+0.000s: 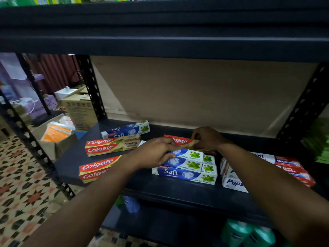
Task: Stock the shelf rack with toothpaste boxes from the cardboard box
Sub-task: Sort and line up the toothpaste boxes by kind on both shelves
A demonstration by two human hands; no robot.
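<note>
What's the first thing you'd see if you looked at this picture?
Two hands, the left hand and right hand, meet mid-shelf at a red Colgate box right behind the blue Safi stack. More Colgate boxes sit to the left, white Pepsodent boxes to the right.

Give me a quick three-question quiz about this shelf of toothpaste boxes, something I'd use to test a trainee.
1. True or false: the right hand holds a Colgate box behind the Safi stack.
2. Which brand lies at the right end of the shelf? A Colgate, B Pepsodent, C Safi.
3. What flavour is printed on that stack's boxes?
Key: 1 true; 2 B; 3 Double Mint.
</note>
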